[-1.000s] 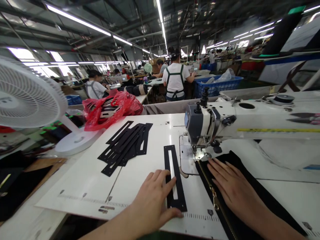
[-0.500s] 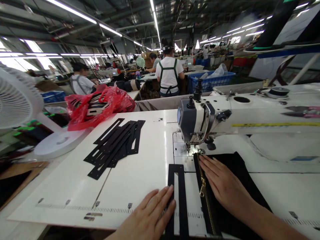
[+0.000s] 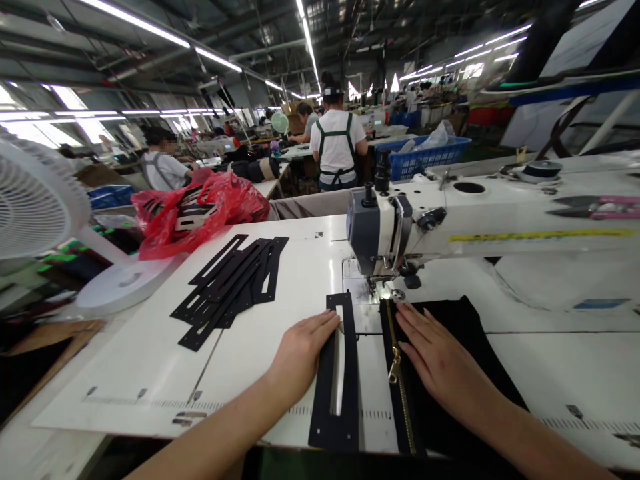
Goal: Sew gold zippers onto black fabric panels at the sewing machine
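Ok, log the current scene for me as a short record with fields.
Left hand: fingers on the left side of a slotted black strip
Right hand: flat on black fabric
Fabric detail: gold-toned zipper along its left side
Sewing machine: just beyond the fabric
Strip pile: overlapping, left on white tabletop
Behind pile: red plastic bag

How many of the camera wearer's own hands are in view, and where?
2. The left hand rests on a black slotted strip; the right hand lies on black fabric, beside its gold zipper.
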The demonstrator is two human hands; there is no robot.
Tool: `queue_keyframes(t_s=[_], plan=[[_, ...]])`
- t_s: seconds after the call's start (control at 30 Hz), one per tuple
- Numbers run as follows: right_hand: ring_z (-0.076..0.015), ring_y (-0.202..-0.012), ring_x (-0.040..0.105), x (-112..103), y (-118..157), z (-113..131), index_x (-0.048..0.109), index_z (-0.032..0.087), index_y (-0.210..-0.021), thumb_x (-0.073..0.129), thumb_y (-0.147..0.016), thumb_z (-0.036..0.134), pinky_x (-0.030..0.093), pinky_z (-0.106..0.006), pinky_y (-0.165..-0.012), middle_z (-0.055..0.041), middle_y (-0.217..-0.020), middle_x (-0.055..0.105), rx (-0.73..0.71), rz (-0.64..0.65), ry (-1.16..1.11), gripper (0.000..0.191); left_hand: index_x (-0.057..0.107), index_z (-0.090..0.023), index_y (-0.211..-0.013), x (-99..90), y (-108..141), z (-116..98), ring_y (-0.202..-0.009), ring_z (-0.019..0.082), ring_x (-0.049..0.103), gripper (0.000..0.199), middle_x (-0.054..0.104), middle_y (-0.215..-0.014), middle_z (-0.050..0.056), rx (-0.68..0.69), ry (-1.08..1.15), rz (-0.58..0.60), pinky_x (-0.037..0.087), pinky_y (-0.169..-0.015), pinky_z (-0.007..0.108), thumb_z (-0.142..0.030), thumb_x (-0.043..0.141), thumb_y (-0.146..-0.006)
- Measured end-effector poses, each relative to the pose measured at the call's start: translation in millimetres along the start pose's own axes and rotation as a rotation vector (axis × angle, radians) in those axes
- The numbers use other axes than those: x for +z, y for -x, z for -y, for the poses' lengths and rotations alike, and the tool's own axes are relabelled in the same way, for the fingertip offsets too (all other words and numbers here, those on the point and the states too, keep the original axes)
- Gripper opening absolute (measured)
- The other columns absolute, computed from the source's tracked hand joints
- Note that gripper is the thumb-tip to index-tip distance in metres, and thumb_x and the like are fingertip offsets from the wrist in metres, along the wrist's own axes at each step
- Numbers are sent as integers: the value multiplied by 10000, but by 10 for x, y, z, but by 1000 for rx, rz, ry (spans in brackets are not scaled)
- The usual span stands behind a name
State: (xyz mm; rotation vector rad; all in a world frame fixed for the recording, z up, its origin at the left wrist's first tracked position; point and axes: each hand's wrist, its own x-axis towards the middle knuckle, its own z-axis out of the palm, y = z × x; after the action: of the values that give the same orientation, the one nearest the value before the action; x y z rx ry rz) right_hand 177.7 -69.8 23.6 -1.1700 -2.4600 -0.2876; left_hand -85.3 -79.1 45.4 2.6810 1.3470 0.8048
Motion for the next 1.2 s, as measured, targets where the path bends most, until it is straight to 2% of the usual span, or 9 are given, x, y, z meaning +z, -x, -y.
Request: queue_keyframes(t_s=[0.07, 0.13, 0.23, 0.3, 0.43, 0.57, 0.77, 1.03, 1.2], plan=[[-241, -1250, 406, 19, 3, 47, 473, 39, -1273, 352, -925, 206, 414, -456, -992, -177, -1351, 422, -5, 0, -23, 405, 444, -168, -1295, -12, -47, -82, -1123, 206, 560, 438, 564, -1240, 127, 46, 42, -71, 505, -923, 380, -64, 385, -874], [-245, -1248, 409, 28, 0, 78, 477, 45, -1269, 354, -914, 187, 420, -460, -985, -179, -1347, 428, -15, -4, -20, 402, 415, -126, -1315, 33, -111, -216, -1182, 221, 513, 424, 511, -1296, 164, 118, 42, -89, 483, -951, 367, -103, 395, -892], [-246, -1252, 401, 33, -5, 84, 437, 50, -1301, 342, -889, 135, 428, -463, -976, -185, -1331, 448, -40, -7, -11, 432, 497, -44, -1224, 205, -223, -392, -1162, 255, 528, 348, 536, -1255, 206, 177, -56, -20, 479, -954, 376, -108, 397, -897], [-245, -1255, 397, 39, -5, 76, 375, 49, -1343, 335, -875, 110, 429, -464, -975, -193, -1320, 459, -62, -17, -13, 473, 557, -31, -1139, 322, -284, -438, -1105, 267, 568, 303, 578, -1200, 202, 180, -141, 30, 489, -942, 392, -82, 394, -890], [-242, -1264, 387, 65, -2, 80, 267, 39, -1392, 333, -879, 123, 444, -457, -957, -204, -1341, 431, -55, -48, 1, 524, 557, -30, -1135, 413, -337, -395, -1141, 269, 538, 307, 577, -1203, 190, 191, -214, 89, 456, -978, 426, -71, 376, -890], [-233, -1274, 374, 73, -4, 104, 301, 127, -1399, 351, -884, 141, 426, -437, -970, -154, -1380, 402, -5, -62, -8, 518, 510, 12, -1184, 418, -330, -333, -1233, 272, 450, 350, 500, -1287, 224, 245, -214, 104, 415, -1027, 418, -58, 339, -887], [-240, -1287, 351, 27, -8, 138, 299, 192, -1409, 386, -836, 84, 373, -436, -1003, -151, -1391, 389, 35, -1, -52, 590, 517, 3, -1158, 437, -320, -335, -1200, 276, 487, 344, 576, -1194, 210, 275, -251, 67, 475, -971, 414, -55, 291, -906], [-234, -1304, 319, -9, -13, 178, 290, 222, -1413, 407, -823, 115, 296, -435, -1053, -114, -1423, 351, 110, 67, -144, 611, 403, -41, -1277, 414, -284, -297, -1250, 263, 426, 406, 526, -1255, 207, 254, -197, 110, 500, -941, 392, -44, 310, -882], [-244, -1316, 292, -9, -18, 190, 298, 234, -1407, 428, -819, 137, 268, -444, -1064, -128, -1431, 333, 128, 115, -203, 610, 337, -58, -1330, 442, -278, -253, -1216, 279, 458, 460, 544, -1223, 207, 276, -217, 93, 522, -893, 419, -39, 307, -871]])
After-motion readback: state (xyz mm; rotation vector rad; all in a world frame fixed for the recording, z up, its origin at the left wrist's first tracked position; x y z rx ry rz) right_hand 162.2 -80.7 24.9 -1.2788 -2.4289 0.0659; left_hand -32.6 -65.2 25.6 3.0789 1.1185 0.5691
